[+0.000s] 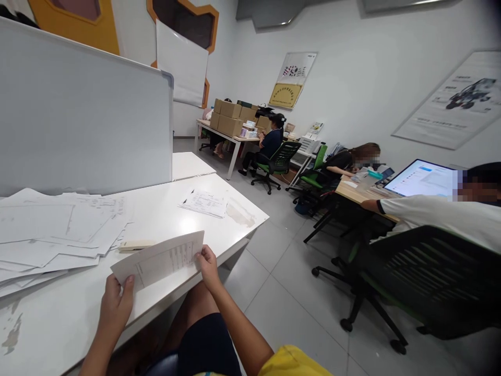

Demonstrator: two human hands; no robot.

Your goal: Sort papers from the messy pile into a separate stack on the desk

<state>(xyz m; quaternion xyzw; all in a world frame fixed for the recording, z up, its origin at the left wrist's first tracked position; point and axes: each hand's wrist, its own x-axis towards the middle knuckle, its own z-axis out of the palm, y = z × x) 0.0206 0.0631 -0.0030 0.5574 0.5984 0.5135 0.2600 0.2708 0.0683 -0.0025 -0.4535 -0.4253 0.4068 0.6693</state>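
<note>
Between my two hands a sheet of printed paper is held tilted up above the near edge of the white table. My left hand grips its lower left corner, thumb on the near face. At the right end, my right hand pinches the edge. Whether it is one sheet or more, I cannot tell. Just behind the paper lies a cream-coloured stapler-like object, partly hidden by it. A loose heap of printed papers spreads over the table's left side.
Farther along the table lies a small stack of papers. A whiteboard panel stands along the back. To the right are a black office chair with a seated person, and a monitor. Cardboard boxes sit on a far table.
</note>
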